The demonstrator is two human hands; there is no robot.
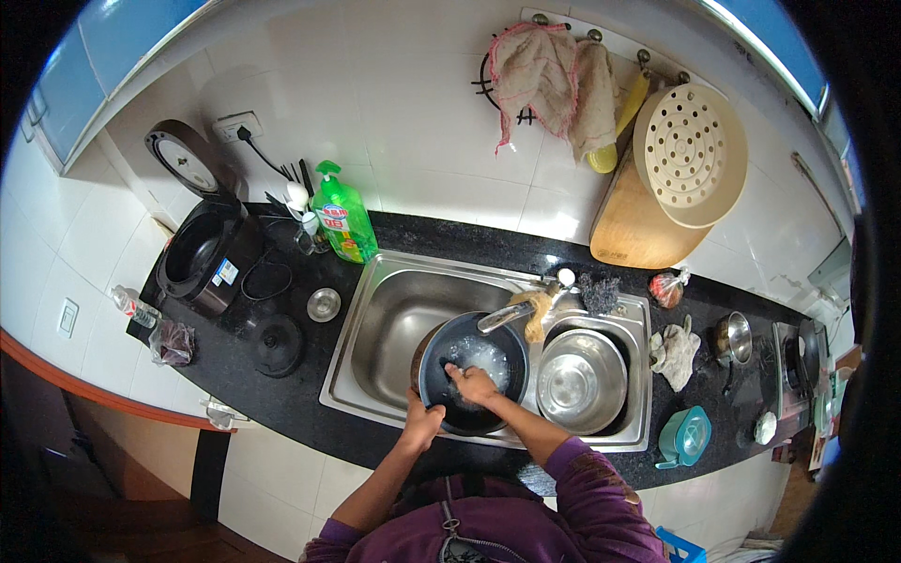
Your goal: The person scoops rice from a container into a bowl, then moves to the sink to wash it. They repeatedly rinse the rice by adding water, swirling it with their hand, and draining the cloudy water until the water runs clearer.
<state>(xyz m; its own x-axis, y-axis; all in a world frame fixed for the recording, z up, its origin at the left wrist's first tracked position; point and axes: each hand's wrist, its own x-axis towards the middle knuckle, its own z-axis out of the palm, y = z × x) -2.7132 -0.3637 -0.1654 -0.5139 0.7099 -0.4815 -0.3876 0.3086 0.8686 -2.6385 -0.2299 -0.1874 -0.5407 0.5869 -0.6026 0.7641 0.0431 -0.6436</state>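
Note:
A round cooking pot [517, 394] with a dark lining and a brown outside sits tilted over the sink's divider and front edge. My left hand [422, 424] grips its rim at the near left side, thumb over the edge. Inside the pot, my right hand [473, 383] is lowered with its fingers bent; whether they hold anything cannot be told. Whitish, cloudy water with bubbles [486, 350] lies around it. The metal faucet [508, 317] reaches over the pot's far rim. To the right, a stainless steel basin [581, 380] occupies the smaller bowl of the sink [383, 310].
On the left stand an open rice cooker [211, 260], a black lid [276, 346] and a green pump bottle [345, 222]. At right are a rag [676, 354], a teal lidded container [684, 436] and a metal ladle [735, 339]. A tan cloth [539, 317] hangs by the faucet.

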